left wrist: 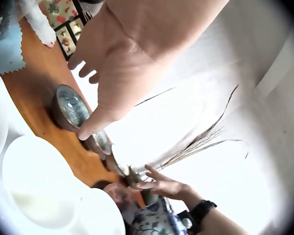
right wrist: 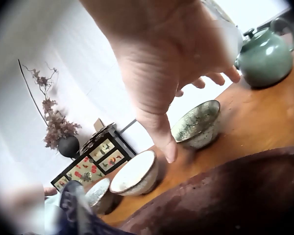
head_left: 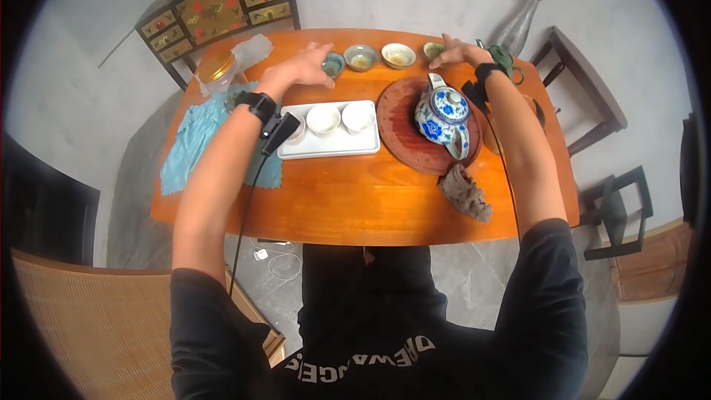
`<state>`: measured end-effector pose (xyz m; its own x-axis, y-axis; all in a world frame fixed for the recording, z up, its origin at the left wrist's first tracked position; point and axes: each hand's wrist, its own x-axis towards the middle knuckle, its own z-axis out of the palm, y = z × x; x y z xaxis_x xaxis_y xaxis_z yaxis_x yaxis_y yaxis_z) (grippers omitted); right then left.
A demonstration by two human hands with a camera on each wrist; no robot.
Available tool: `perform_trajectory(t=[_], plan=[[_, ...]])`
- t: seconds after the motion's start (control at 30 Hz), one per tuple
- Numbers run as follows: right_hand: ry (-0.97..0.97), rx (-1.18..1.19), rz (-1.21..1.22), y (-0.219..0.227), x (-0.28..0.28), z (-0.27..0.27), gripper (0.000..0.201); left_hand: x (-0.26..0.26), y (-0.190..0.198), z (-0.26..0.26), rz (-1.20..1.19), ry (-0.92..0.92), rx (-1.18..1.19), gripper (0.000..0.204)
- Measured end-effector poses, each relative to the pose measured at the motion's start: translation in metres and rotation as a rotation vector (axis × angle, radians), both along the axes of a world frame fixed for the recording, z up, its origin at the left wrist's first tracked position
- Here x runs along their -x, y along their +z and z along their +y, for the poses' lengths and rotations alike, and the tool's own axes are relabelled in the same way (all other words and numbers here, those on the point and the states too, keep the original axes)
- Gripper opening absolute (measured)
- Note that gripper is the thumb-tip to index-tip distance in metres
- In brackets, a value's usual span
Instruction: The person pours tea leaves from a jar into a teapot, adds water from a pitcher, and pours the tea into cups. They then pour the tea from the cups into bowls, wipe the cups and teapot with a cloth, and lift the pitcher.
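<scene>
Several small bowls stand in a row along the far side of the table. My left hand reaches over the table beside the leftmost, blue-green bowl; in the left wrist view its thumb overlaps that bowl's rim, fingers spread. At the row's other end, my right hand hovers with fingers extended around the green speckled bowl. Between these two bowls stand a grey bowl and a cream bowl. Neither hand grips anything.
Nearer me, a blue-and-white teapot sits on a round reddish-brown board. Three white cups fill a white tray. Around them lie a grey cloth, a teal cloth, a gold-lidded jar and a green teapot.
</scene>
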<state>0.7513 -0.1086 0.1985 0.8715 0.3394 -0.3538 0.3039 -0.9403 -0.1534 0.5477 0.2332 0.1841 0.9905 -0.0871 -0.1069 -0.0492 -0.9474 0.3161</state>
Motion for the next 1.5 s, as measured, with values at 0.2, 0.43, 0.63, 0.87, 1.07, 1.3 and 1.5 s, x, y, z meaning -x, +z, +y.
perform_trajectory(t=[0.2, 0.43, 0.63, 0.87, 1.07, 1.3, 1.5], plan=[[0.079, -0.102, -0.167, -0.044, -0.026, -0.008, 0.109, -0.023, -0.024, 0.000, 0.002, 0.083, -0.076, 0.122], [0.065, -0.205, -0.163, -0.057, -0.028, -0.005, 0.115, -0.039, -0.032, 0.005, 0.046, 0.067, 0.037, 0.119], [0.120, -0.305, -0.295, -0.046, -0.019, -0.006, 0.103, -0.040, -0.020, 0.010, -0.002, 0.036, 0.006, 0.092], [0.357, -0.261, -0.426, 0.001, 0.007, 0.026, 0.095, -0.038, 0.019, -0.019, -0.182, 0.059, -0.212, 0.081], [0.612, 0.013, -0.728, 0.014, 0.041, 0.057, 0.085, -0.054, 0.017, -0.044, -0.376, -0.179, -0.506, 0.075], [0.941, 0.204, -1.156, 0.003, 0.046, 0.071, 0.045, -0.074, 0.000, -0.063, -0.734, -0.523, -0.983, 0.043], [1.064, 0.374, -1.208, -0.002, 0.049, 0.069, 0.034, -0.075, -0.010, -0.077, -0.734, -0.468, -1.170, 0.022]])
